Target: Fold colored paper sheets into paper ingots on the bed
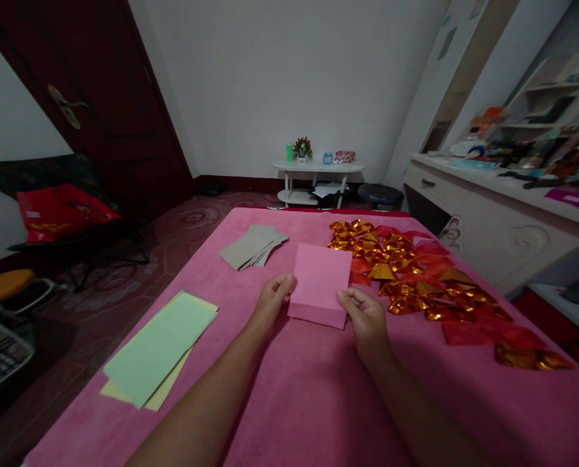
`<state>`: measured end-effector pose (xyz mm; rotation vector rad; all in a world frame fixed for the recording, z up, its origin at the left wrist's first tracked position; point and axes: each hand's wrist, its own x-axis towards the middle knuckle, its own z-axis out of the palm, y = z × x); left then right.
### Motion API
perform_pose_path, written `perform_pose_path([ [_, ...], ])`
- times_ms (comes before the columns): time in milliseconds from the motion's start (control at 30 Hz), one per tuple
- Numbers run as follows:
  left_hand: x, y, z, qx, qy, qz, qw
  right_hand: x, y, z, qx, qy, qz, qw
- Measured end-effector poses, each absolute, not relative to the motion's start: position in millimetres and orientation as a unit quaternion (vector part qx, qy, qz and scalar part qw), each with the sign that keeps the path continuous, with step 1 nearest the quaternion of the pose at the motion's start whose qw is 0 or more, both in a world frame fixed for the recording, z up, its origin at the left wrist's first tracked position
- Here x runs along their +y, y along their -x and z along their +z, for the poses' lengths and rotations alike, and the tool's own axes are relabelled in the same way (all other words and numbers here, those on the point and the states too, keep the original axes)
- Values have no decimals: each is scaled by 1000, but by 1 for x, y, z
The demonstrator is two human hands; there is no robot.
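In the head view, the pink paper [322,275] is at the centre of the pink-covered table [289,402]. The left hand [273,299] pinches its edge at nine o'clock; the right hand [366,318] grips it at four o'clock, thumb on top. A crease seems to cross the paper's lower part, though the dim light makes its layers hard to judge. From the paper, grey cards [253,246] lie fanned at ten o'clock, green sheets [165,347] over yellow sheets [170,383] at eight, and gold foil pieces [399,263] mixed with red pieces [469,332] from two to four.
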<state>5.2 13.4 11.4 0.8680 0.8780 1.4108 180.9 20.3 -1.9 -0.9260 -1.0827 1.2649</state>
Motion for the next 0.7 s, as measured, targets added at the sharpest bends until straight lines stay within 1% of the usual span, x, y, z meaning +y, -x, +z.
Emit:
perform_pose_path([
  [167, 13, -6, 8, 362, -396, 596, 597, 18, -178, -2, -482, 410, 554, 542],
  [367, 20, -1, 2, 425, -389, 623, 529, 18, -178, 0, -527, 423, 535, 507],
  [467, 21, 1, 1, 438, -368, 631, 525, 19, -179, 0, -531, 414, 528, 518],
  [533, 21, 2, 0, 439, -351, 630, 536, 20, -180, -1, -525, 417, 490, 557],
  [600, 21, 2, -1, 439, -345, 625, 546, 21, -182, -2, -544, 422, 426, 587],
  [700, 21, 1, -2, 443, -357, 614, 547, 21, -182, -3, -624, 412, 333, 574],
])
